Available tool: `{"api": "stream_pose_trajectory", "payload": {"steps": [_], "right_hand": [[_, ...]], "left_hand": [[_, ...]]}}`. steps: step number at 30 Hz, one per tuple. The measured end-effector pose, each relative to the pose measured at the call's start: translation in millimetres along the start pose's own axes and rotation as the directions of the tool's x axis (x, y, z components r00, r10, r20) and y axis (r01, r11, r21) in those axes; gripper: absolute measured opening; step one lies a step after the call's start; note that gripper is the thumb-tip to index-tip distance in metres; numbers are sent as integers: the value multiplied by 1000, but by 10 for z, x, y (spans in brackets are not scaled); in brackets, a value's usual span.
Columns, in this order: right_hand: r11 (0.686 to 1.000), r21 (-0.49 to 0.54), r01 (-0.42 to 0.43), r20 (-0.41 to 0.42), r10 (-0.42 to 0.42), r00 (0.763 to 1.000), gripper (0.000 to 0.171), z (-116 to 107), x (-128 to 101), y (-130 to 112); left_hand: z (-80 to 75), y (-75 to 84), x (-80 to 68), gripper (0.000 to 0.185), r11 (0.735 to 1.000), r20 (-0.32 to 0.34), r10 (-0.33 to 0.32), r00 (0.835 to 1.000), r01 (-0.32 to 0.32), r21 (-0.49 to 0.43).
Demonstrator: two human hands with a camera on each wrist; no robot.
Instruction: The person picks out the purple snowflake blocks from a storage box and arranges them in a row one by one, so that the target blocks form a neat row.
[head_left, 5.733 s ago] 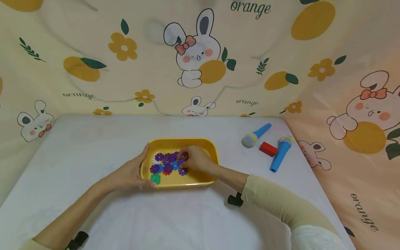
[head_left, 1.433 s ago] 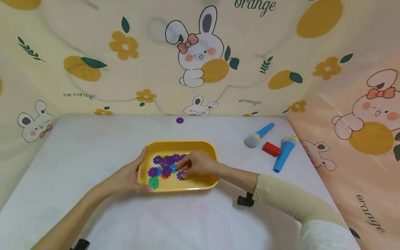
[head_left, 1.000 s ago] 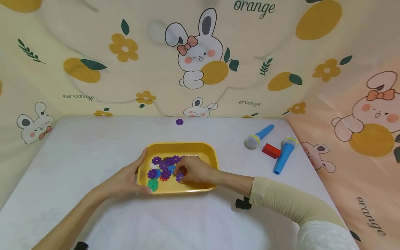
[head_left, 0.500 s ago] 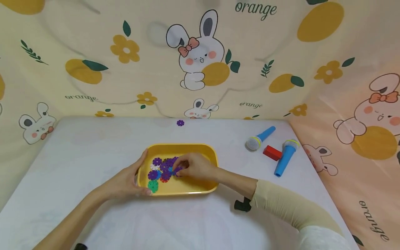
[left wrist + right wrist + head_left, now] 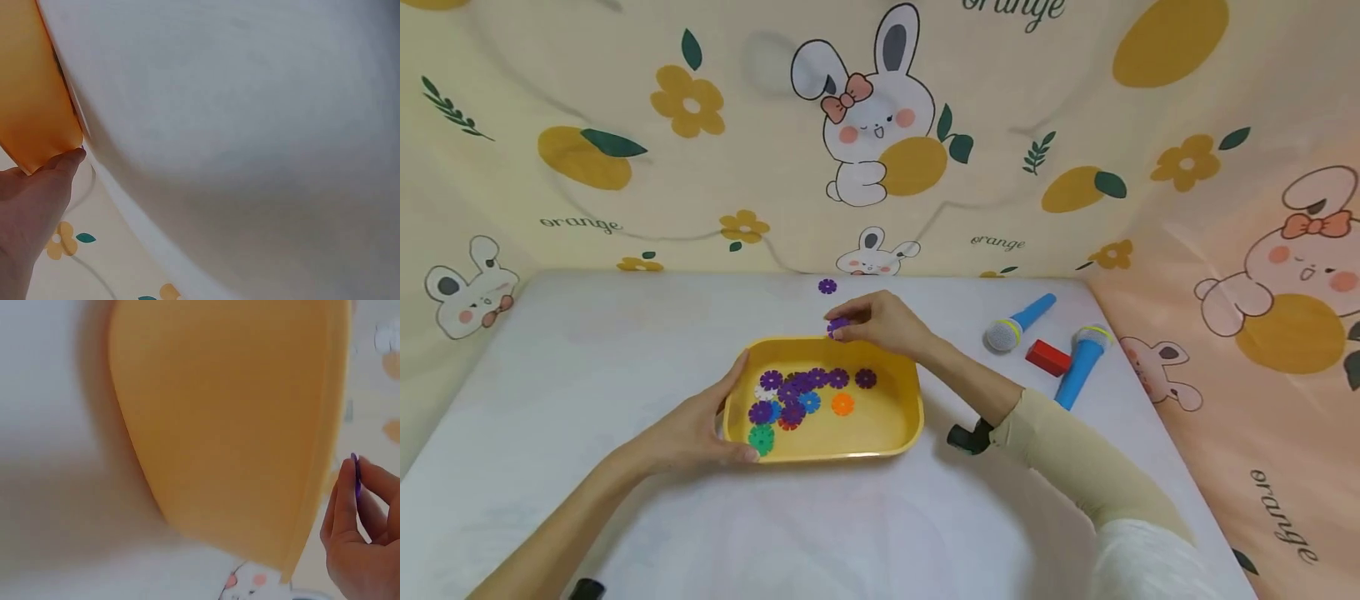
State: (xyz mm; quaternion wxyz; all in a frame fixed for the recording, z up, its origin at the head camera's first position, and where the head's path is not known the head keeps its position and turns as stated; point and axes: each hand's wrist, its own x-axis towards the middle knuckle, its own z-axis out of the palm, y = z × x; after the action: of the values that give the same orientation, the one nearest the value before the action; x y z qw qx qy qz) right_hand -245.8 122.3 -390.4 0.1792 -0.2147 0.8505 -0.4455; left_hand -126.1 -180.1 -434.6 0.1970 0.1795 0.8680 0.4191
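My left hand (image 5: 688, 429) grips the left end of a yellow plastic tray (image 5: 880, 446), thumb at the front corner and fingers along the side. In the head view my right hand (image 5: 887, 323) is over the tray's back rim, pinching a purple snowflake building disc (image 5: 837, 327). The right wrist view shows that disc (image 5: 357, 478) edge-on between thumb and fingertips. Inside the tray lie several purple discs (image 5: 792, 412), mostly bunched at the left, along with a green disc (image 5: 761, 440), an orange disc (image 5: 843, 405) and blue, red and white ones. Another purple disc (image 5: 827, 287) lies behind the tray.
On the right of the white table (image 5: 625, 333) lie two blue toy microphones, one farther back (image 5: 1021, 322) and one nearer (image 5: 1081, 367). A red block (image 5: 1048, 357) sits between them. A rabbit-and-orange printed cloth (image 5: 737, 167) stands upright around the back and sides.
My right hand has lifted a purple disc out of the tray to its back rim, uncovering the orange disc. Earlier, another purple disc appeared on the table behind. The left hand stays on the tray.
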Motion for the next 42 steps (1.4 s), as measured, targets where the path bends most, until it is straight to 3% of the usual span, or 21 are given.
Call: {"api": "stream_pose_trajectory", "payload": {"steps": [10,14,19,23,27,34,42], "right_hand": [[995,-94,-18,-91,9,996,38,-310,434,349],[992,-120,-31,-156,12,988,38,-313,605,489],[997,-66,-51,-215,35,976,38,-251,835,686],[988,-126,-91,-231,61,971,37,-228,974,790],[970,-211,-117,-210,72,975,35,-240,1065,838],[981,-131,-144,-188,118,975,33,-237,1060,861],[971,-203,-130,-186,93,978,34,-223,1096,866]], "left_hand": [[3,-38,18,132,1000,-11,-3,1000,2,-20],[14,-51,24,133,999,-10,-3,1000,3,-34],[21,-63,14,133,999,-13,-12,1000,12,-38],[17,-65,10,133,999,-7,-7,1000,7,-50],[-7,-50,12,132,999,-6,4,1000,-5,-41],[2,-49,17,132,999,-9,-8,1000,8,-36],[-1,-42,20,133,999,-4,-20,1000,20,-39]]}}
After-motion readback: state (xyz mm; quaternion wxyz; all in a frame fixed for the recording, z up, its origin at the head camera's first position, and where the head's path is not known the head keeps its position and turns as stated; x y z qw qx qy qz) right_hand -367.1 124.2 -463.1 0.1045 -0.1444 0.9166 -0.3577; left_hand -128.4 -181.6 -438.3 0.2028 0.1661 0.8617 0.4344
